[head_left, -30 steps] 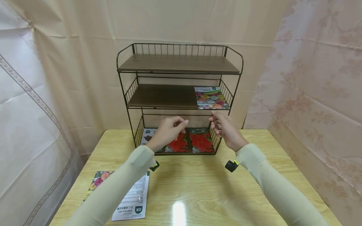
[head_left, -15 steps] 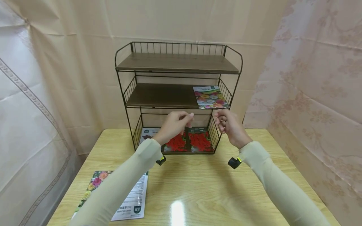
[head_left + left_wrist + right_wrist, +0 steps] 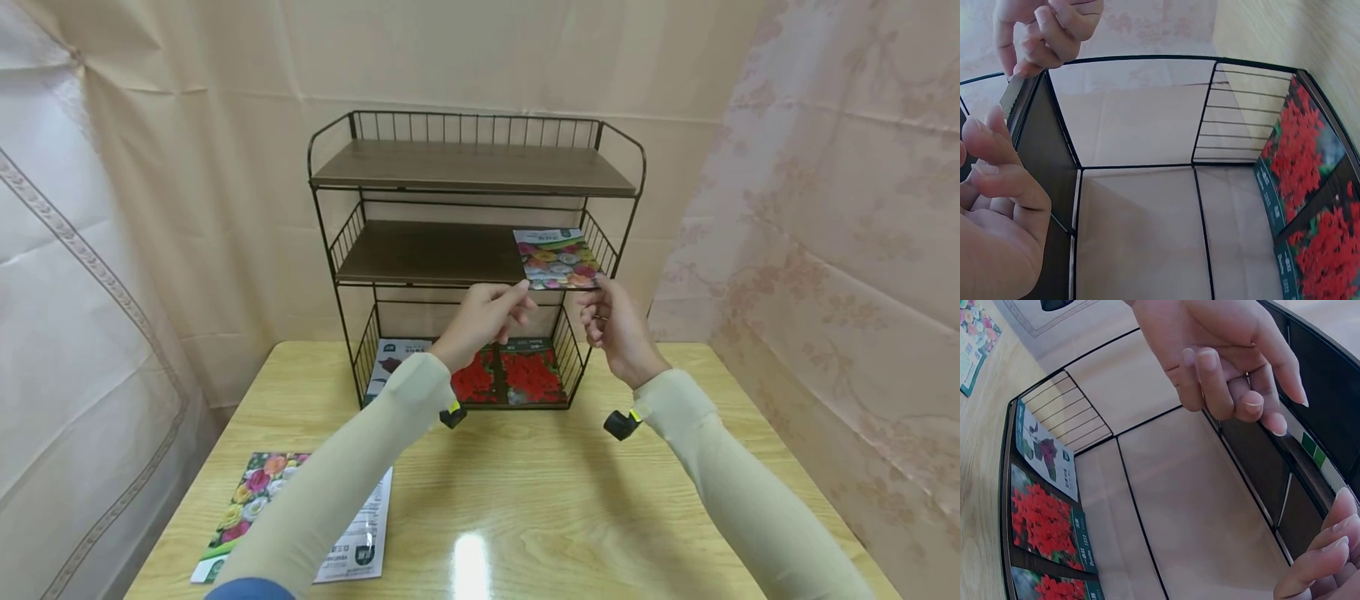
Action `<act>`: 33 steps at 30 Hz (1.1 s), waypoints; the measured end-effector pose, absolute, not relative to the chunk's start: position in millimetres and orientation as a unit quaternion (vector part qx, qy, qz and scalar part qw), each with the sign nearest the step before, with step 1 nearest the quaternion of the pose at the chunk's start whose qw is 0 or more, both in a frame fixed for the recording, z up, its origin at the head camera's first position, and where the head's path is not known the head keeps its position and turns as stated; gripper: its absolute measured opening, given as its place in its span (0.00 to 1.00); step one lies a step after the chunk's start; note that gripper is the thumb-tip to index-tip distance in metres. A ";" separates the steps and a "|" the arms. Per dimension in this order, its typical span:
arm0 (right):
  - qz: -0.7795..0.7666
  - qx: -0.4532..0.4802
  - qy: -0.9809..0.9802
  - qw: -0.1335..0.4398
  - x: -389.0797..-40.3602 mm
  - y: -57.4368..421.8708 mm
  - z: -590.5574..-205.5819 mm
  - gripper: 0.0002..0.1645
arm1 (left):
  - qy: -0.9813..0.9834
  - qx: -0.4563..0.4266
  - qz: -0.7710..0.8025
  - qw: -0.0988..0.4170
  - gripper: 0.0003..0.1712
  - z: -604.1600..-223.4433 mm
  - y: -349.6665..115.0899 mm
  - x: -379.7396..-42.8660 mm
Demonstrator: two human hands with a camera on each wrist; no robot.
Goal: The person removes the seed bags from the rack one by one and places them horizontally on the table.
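A seed packet (image 3: 558, 260) with colourful flowers lies at the right end of the rack's middle shelf (image 3: 435, 252), its front edge along the shelf's front. My right hand (image 3: 618, 333) pinches its front right corner, thumb above and curled fingers below. My left hand (image 3: 483, 321) is at the front left corner, its thumb tip right beside the packet. A gap shows between that thumb and the loosely bent fingers in the right wrist view. From the left wrist, the packet's thin edge (image 3: 1011, 99) shows at the right hand's fingertips.
On the bottom shelf lie two red-flower packets (image 3: 532, 375) and a pale one (image 3: 390, 362) at the left. The top shelf (image 3: 472, 165) spans above. At the table's left, a flower packet (image 3: 255, 492) lies beside a white text-side packet (image 3: 367, 533). Curtains surround the table.
My left hand has moved right and up to the packet's front left corner. My right hand has moved right and up to its front right corner, where its fingertips now meet it.
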State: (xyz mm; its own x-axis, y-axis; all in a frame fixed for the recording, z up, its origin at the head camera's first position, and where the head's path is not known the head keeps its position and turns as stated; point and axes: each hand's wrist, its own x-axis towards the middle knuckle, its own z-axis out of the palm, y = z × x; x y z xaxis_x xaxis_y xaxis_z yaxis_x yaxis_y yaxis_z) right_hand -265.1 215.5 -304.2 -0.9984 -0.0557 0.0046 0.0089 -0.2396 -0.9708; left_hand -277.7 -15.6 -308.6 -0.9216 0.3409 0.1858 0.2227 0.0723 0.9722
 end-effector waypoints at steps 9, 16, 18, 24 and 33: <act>-0.801 -0.015 0.599 0.017 -265.4 221.6 -304.2 0.25 | 0.708 0.175 0.680 0.073 0.27 -306.1 -4.8 -279.5; -0.807 -0.019 0.590 0.016 -263.2 220.6 -301.6 0.23 | 0.714 0.183 0.672 0.070 0.25 -302.5 1.7 -281.0; -0.803 -0.021 0.595 0.018 -262.1 220.3 -301.4 0.23 | 0.715 0.181 0.672 0.072 0.23 -302.1 2.4 -281.2; -0.795 -0.027 0.606 0.019 -259.3 219.7 -301.2 0.24 | 0.700 0.171 0.688 0.080 0.25 -300.0 2.4 -281.7; -0.791 -0.012 0.612 0.014 -257.7 218.0 -300.9 0.21 | 0.701 0.165 0.688 0.090 0.22 -297.2 2.1 -281.3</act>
